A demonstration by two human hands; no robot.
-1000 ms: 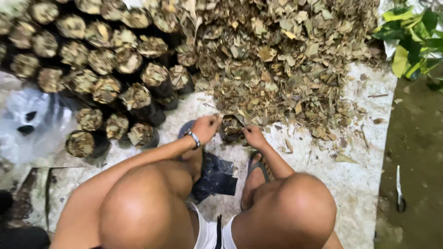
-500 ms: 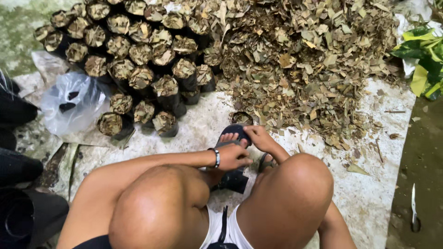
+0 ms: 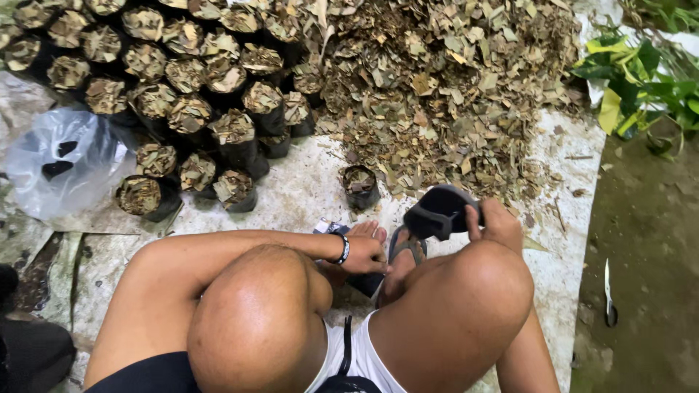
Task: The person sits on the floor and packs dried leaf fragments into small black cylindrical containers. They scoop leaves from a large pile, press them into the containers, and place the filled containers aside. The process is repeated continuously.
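Right hand [image 3: 499, 225] grasps an empty black bag [image 3: 439, 211], held to its left; left hand [image 3: 365, 255] rests lower, curled loosely.

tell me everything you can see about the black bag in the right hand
The black bag is a small, soft planting bag, apparently thin dark plastic, crumpled and looking empty, its opening not clearly visible. The right hand holds it up above the pale ground sheet, fingers pinching its right edge. It hangs tilted, just in front of the dry leaf pile, above the sandalled foot. Nothing else touches it.
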